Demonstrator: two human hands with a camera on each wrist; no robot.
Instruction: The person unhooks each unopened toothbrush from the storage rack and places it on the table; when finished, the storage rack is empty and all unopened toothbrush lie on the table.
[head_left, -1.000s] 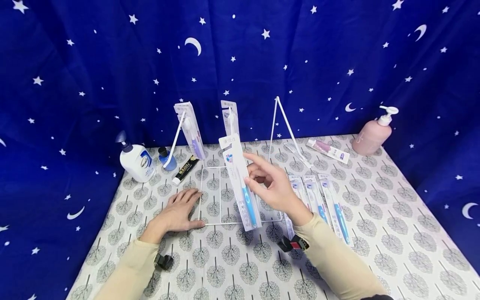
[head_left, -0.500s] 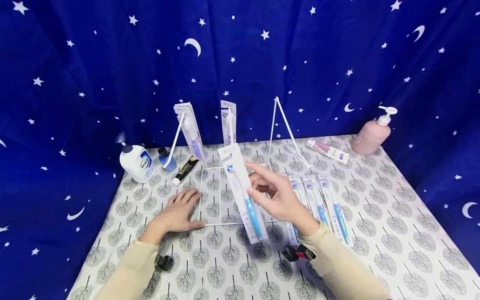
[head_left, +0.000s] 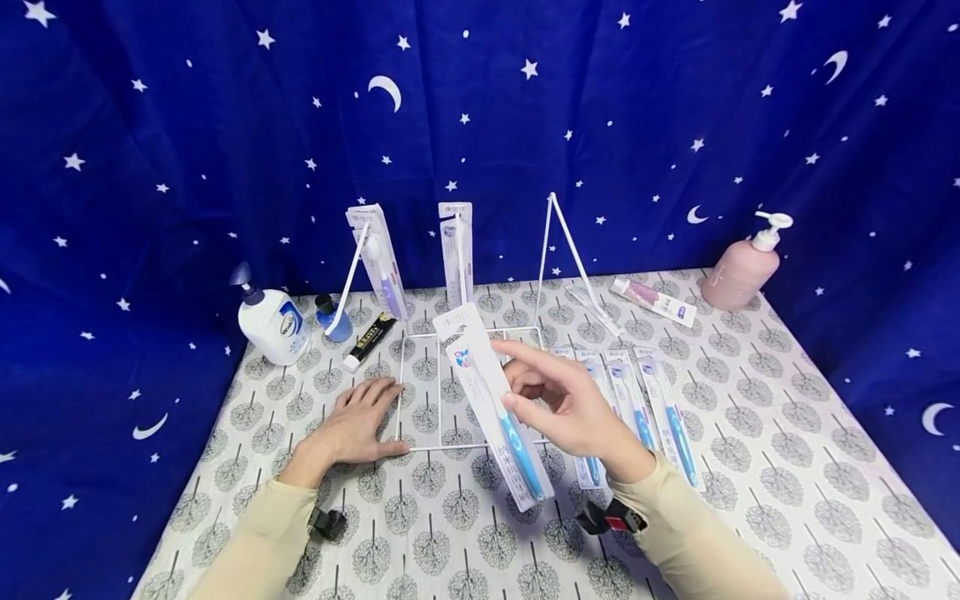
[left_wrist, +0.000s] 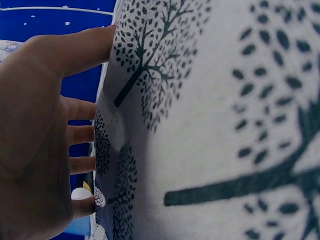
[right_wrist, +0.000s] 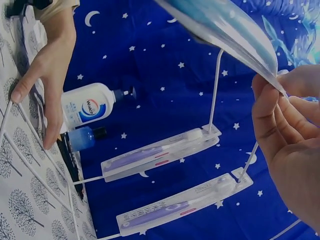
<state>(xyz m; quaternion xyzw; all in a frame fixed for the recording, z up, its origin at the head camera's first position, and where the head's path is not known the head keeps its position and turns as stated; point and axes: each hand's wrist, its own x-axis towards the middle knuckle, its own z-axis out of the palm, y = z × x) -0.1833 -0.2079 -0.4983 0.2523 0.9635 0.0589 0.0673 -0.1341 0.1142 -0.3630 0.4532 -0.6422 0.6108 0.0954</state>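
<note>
My right hand pinches the right edge of a packaged toothbrush with a blue handle, thumb and fingertips on the card. The pack is tilted, its top leaning left, above the base of a white wire rack. Flat on the table, fingers spread, my left hand rests with its fingertips and thumb at the rack's left base bars. Purple-handled toothbrush packs hang from the rack's left prong and middle prong; the middle pack shows below the left one in the right wrist view. The right prong holds nothing.
Several blue-handled toothbrush packs lie in a row right of the rack. Behind left stand a white pump bottle and a small blue bottle, near a black toothpaste tube. A pink-white tube and pink pump bottle are back right.
My right hand has drawn the toothbrush pack down, nearer me and slightly right, away from the hanging middle pack, and the pack leans more. My left hand stays put.
</note>
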